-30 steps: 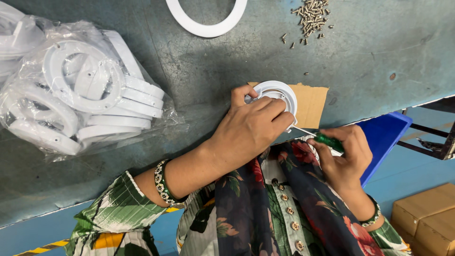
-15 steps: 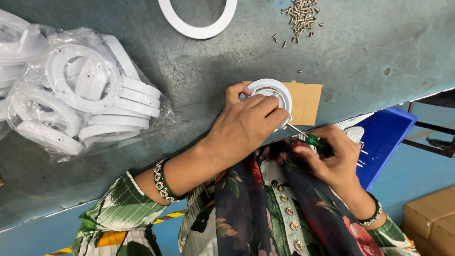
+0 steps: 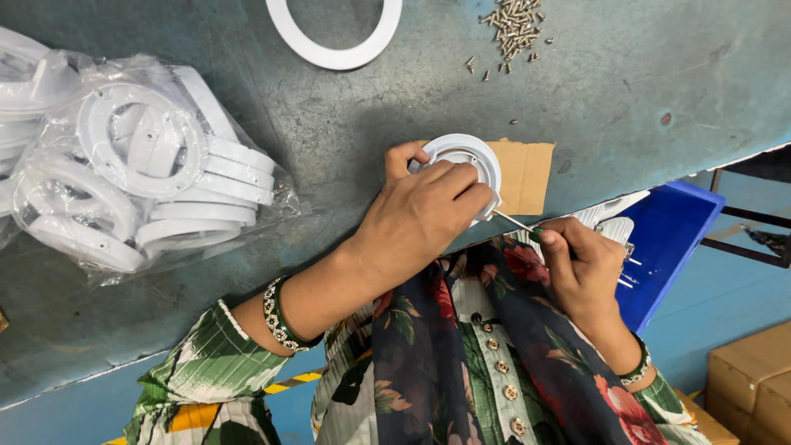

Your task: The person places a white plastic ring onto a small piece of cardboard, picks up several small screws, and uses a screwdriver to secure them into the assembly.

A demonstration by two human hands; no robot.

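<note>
My left hand (image 3: 424, 214) grips a round white plastic fitting (image 3: 468, 155) at the near edge of the grey-green workbench (image 3: 346, 124), on a scrap of brown cardboard (image 3: 523, 175). My right hand (image 3: 581, 268) holds a green-handled screwdriver (image 3: 527, 227) with its thin shaft angled up-left, tip against the fitting's rim under my left fingers. Most of the fitting is hidden by my left hand.
A clear plastic bag of white ring parts (image 3: 136, 177) lies at the left. A loose white ring (image 3: 334, 33) and a pile of small screws (image 3: 512, 29) sit at the far edge. A blue bin (image 3: 671, 239) with white parts is below the bench, cardboard boxes (image 3: 754, 387) lower right.
My right hand has shifted up and left, bringing the screwdriver closer to the fitting. My left hand stays clamped on the fitting.
</note>
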